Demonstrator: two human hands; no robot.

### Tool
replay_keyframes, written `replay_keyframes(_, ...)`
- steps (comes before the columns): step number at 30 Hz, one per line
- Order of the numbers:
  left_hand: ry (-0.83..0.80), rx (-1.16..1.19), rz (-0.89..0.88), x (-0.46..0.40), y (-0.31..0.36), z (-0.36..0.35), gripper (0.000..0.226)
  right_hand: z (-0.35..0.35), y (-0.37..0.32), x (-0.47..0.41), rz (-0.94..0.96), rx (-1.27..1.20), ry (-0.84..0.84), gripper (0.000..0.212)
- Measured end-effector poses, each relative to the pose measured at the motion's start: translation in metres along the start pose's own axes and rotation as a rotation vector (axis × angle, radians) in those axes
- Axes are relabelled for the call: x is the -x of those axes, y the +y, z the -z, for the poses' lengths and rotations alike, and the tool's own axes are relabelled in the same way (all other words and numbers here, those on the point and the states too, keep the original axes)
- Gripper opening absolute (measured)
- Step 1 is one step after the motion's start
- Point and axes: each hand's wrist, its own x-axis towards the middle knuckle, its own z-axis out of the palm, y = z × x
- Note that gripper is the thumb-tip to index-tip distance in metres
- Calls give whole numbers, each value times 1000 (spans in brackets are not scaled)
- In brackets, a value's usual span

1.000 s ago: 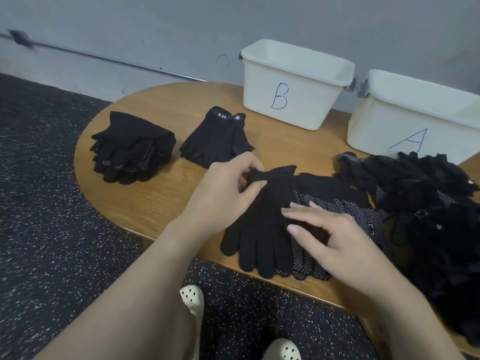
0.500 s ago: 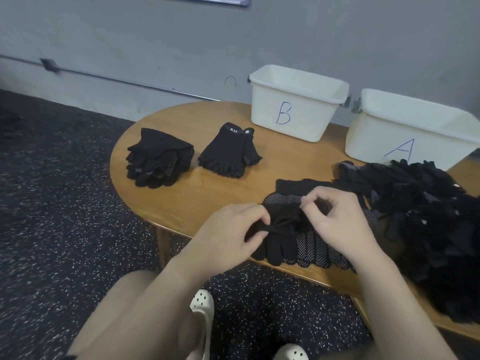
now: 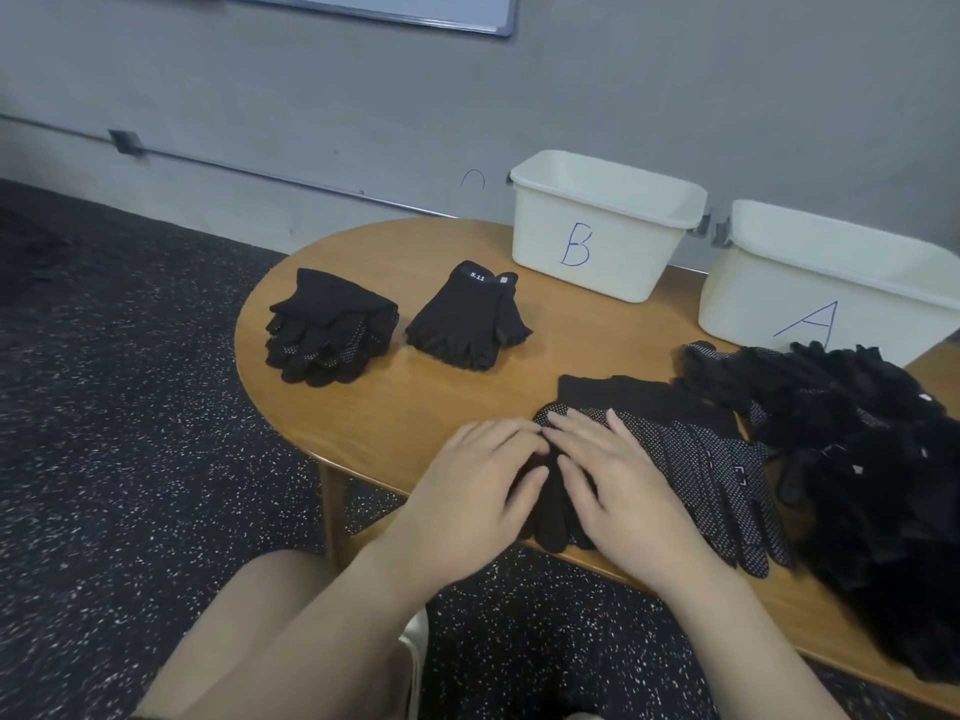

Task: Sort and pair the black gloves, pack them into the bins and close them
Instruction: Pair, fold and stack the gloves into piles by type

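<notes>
While the wooden table (image 3: 415, 407) carries everything in view, the largest mass on it is the loose heap of black gloves (image 3: 872, 485) spread over its right end, reaching from just in front of bin A (image 3: 831, 298) down to the near edge. Bin A and bin B (image 3: 597, 241) stand side by side at the back against the wall, both white, both without lids, each marked with its letter in blue. Toward the left end lie two sorted stacks, well apart from the hands: a pile of dotted full-finger gloves (image 3: 332, 335) and, just beside it on the right, a pile of fingerless gloves (image 3: 467, 324).

At the near edge, between those stacks and the heap, lies the dotted glove pair (image 3: 691, 459), its fingers pointing toward the person and slightly over the table's rim. Both hands lie on its left part, side by side and touching at the fingertips. The left hand (image 3: 478, 491) rests palm down with its fingers bent a little over the dark fabric; whether it pinches any cloth cannot be told. The right hand (image 3: 618, 485) presses flat, fingers nearly straight and spread, on the dotted surface.
</notes>
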Motion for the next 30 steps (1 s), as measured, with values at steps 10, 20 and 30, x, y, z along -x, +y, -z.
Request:
replay_keyframes(10, -239, -225, 149, 6, -3, -10, 66, 8, 21, 12, -208, 285, -193, 84)
replay_keyframes(20, -81, -10, 258, -36, -10, 5, 39, 26, 26, -3, -132, 57, -44, 65)
replay_keyframes(30, -198, 426, 385, -45, -22, 13, 14, 30, 25, -23, -110, -80, -77, 48)
